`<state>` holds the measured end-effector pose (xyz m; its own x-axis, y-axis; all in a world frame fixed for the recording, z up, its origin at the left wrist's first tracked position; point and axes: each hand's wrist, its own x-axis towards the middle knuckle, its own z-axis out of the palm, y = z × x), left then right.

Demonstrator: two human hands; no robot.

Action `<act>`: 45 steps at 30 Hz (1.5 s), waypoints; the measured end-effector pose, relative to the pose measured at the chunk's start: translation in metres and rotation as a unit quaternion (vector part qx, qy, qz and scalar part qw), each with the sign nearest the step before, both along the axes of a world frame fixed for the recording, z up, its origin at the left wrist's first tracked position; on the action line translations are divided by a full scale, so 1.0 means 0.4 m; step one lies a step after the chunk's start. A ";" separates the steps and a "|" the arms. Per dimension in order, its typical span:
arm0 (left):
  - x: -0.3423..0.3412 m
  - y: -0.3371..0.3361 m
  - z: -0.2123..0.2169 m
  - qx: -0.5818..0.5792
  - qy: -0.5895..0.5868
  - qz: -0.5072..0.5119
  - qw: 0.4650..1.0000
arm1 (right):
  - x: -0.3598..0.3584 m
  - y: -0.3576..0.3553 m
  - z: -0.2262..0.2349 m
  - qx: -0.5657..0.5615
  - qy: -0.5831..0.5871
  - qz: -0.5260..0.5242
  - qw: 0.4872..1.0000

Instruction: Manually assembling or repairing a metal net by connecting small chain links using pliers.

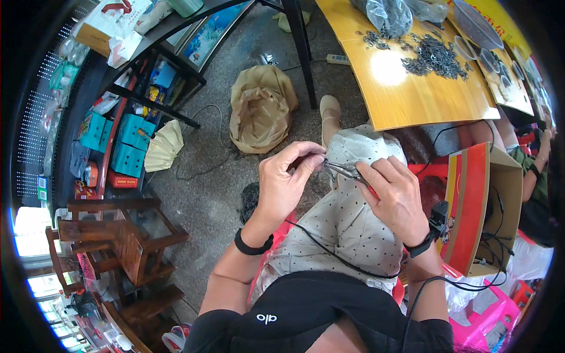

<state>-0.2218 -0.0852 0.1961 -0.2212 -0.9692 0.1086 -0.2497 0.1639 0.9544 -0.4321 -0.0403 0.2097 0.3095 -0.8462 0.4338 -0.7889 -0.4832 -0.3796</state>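
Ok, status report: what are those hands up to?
Right hand grips red-handled pliers. Left hand pinches a small dark piece at their tip. Black cable across lap, clear of the pliers.

Teal boxes [128, 154] sit on a shelf [105, 166] — a wooden chair [130, 250] stands near.

It looked like a small workshop within a shop: dark metal pieces [438, 57] heaped on the wooden surface [406, 110], pliers [346, 170] in use, teal boxes [126, 156] on shelving, a perforated wall panel [30, 147].

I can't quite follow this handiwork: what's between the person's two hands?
In the head view, pliers extend from the right hand to a small dark piece at the left hand.
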 end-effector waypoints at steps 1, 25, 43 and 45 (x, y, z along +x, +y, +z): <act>0.010 -0.003 0.001 -0.001 0.000 0.000 1.000 | -0.003 -0.002 0.002 -0.001 0.000 0.000 1.000; 0.029 -0.015 0.047 -0.022 -0.090 -0.123 0.988 | -0.056 -0.036 0.045 0.001 0.030 0.107 0.994; 0.056 -0.034 0.041 0.086 0.061 -0.342 0.934 | -0.078 -0.048 0.019 0.069 -0.105 0.261 0.957; 0.057 -0.032 0.033 0.183 0.116 -0.346 0.913 | -0.075 -0.040 0.026 0.034 -0.057 0.237 0.969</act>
